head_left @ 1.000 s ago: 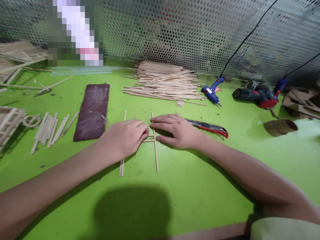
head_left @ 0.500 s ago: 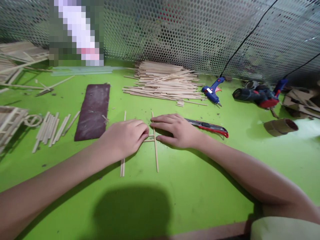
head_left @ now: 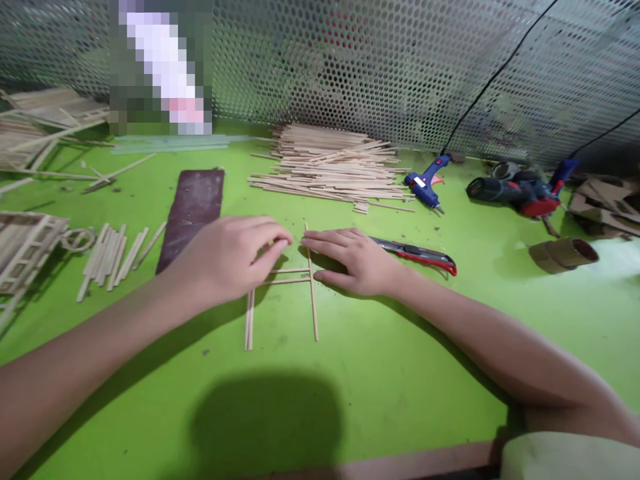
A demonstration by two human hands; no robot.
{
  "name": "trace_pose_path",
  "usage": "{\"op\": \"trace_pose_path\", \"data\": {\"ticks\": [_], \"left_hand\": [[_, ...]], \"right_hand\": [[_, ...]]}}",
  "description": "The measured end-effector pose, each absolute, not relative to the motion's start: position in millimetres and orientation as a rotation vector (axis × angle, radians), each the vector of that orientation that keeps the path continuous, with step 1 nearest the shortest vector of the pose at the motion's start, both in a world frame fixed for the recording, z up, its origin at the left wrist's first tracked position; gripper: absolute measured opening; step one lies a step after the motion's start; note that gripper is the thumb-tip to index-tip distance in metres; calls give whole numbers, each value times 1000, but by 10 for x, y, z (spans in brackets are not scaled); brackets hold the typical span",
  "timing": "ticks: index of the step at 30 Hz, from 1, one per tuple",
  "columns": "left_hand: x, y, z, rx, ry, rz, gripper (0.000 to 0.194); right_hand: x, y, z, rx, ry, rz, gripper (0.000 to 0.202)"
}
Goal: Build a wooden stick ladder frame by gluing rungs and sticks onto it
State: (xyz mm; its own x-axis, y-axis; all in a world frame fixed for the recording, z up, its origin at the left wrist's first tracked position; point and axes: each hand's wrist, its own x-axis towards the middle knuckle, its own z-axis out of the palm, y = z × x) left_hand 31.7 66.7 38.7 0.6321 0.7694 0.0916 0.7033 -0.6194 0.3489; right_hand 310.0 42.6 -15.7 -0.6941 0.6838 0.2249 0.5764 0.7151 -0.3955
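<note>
Head view. Long stick (head_left: 314,310) lies on green table (head_left: 400,387), pointing away from the person. Two crosspieces (head_left: 287,282) meet it at their right ends; their left ends run toward paired sticks (head_left: 249,320), junction partly hidden by the left hand (head_left: 227,257). Left hand: over the paired sticks, thumb and forefinger curled tip to tip with a gap behind; cannot tell whether anything is pinched. Right hand (head_left: 353,261): laid flat, fingers extended, fingertips at the long stick's far part, thumb just beside it; grips nothing. Knife (head_left: 420,255) just beyond right wrist. Stick pile (head_left: 330,163) farther back, glue gun (head_left: 425,183) at its right end.
</note>
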Motion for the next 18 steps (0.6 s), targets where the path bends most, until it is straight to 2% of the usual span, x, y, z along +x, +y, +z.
{"op": "trace_pose_path", "data": {"ticks": [4,7,11,15,18], "left_hand": [[137,777,596,2562,1363,491,45],[-2,757,631,2567,1346,394,45],[-182,612,475,2544,1252,202,58],[-314,491,232,2503,1164,121,82],[-361,449,113,2511,1106,100,87]], "right_hand": [[3124,414,-162,-1002,-2503,425,65],[3133,413,-163,-1023,-2482,437,62],[3127,420,-165,-1026,-2494,445,60],[3130,430,-167,-1053,-2517,459,60],[3141,437,-162,-1056,-2542,443,63]]}}
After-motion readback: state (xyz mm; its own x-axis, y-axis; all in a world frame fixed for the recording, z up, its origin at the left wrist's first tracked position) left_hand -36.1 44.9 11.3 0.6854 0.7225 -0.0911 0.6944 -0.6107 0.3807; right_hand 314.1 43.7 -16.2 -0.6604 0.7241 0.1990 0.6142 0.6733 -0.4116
